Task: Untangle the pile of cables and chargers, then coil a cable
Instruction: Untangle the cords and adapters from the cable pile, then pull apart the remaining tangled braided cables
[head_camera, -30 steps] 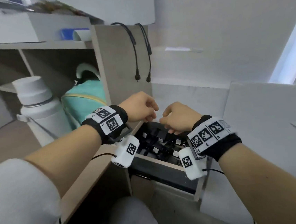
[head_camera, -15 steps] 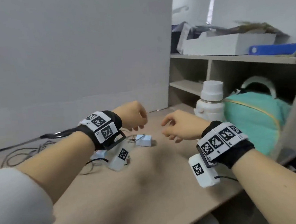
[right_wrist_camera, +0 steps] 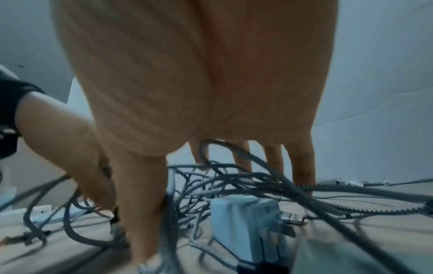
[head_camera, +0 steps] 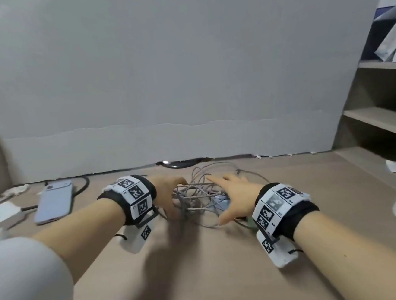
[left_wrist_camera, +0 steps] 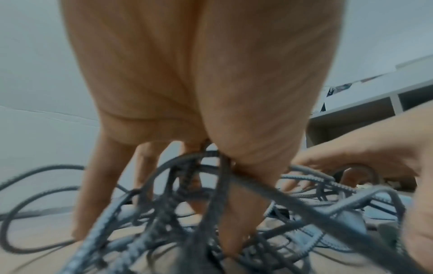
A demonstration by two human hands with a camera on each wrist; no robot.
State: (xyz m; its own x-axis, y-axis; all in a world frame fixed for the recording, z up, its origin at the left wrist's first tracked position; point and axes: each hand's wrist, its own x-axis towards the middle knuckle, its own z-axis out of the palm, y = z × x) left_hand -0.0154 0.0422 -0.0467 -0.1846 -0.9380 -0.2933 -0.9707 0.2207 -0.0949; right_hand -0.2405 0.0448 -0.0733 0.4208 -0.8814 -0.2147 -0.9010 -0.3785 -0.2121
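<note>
reaching into one cable pile (head_camera: pixel 197 194), left hand (head_camera: pixel 170 196) pinches strands, right hand (head_camera: pixel 235 194) spread.

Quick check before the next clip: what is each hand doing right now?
Left hand: fingers down in the cable pile; whether it grips a strand cannot be told.
Right hand: open, fingers spread over the pile, gripping nothing.

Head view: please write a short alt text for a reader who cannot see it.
Both hands reach into a tangled pile of grey cables on a wooden desk, left hand and right hand at its sides. A phone lies left.
</note>
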